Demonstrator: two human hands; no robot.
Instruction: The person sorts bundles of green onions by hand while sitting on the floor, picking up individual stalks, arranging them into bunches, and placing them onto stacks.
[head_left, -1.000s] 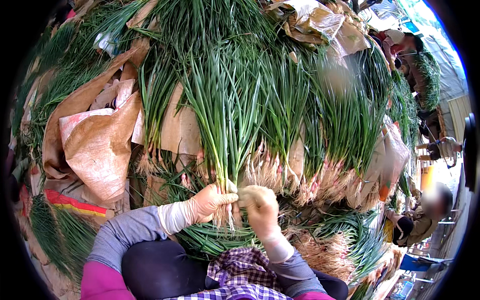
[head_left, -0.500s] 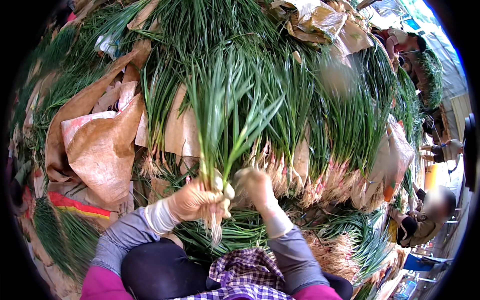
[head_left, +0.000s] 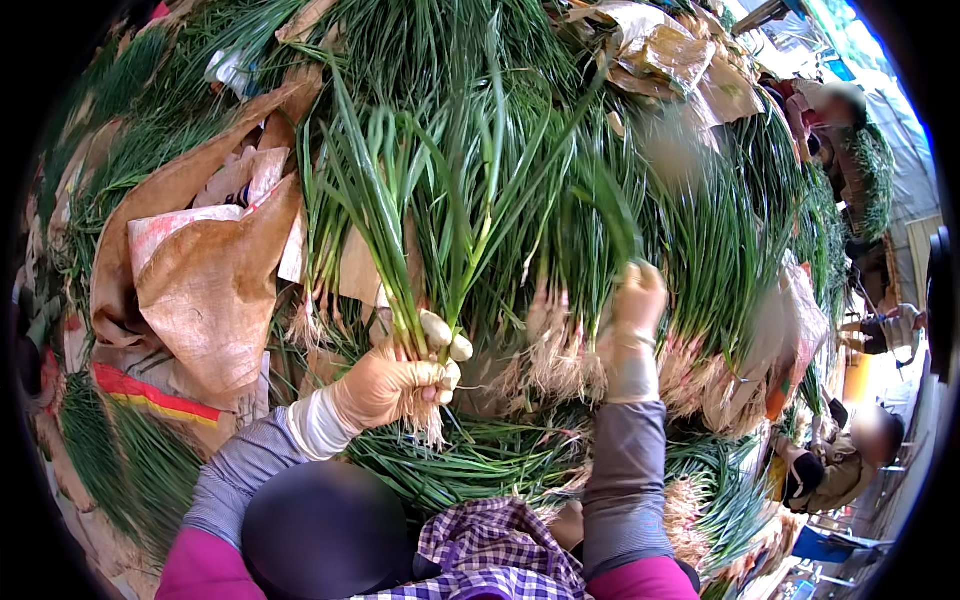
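My left hand [head_left: 385,385], in a pale thin glove, is closed round a small bunch of green onions [head_left: 405,315] near their root ends. The leaves fan upward and the pale roots hang below the fist. Gloved fingertips show at the front of the stems. Off to the right, my right hand [head_left: 640,295] is closed, raised before the rows of green onions. A motion-blurred green onion leaf [head_left: 612,205] runs down to its fingers. Behind both hands lie bundled green onions [head_left: 560,330] with roots toward me.
Brown sacking [head_left: 205,300] lies folded at the left. Loose green onions [head_left: 470,465] cover the ground near my knees, and a root-end pile [head_left: 688,520] sits at the lower right. Crumpled wrapping [head_left: 680,55] lies at the back. A person [head_left: 850,460] sits at the right.
My right hand has moved away from the bunch, to the right and farther off, with a blurred leaf at its fingers. My left hand still grips the green onions, their leaves now spread wider.
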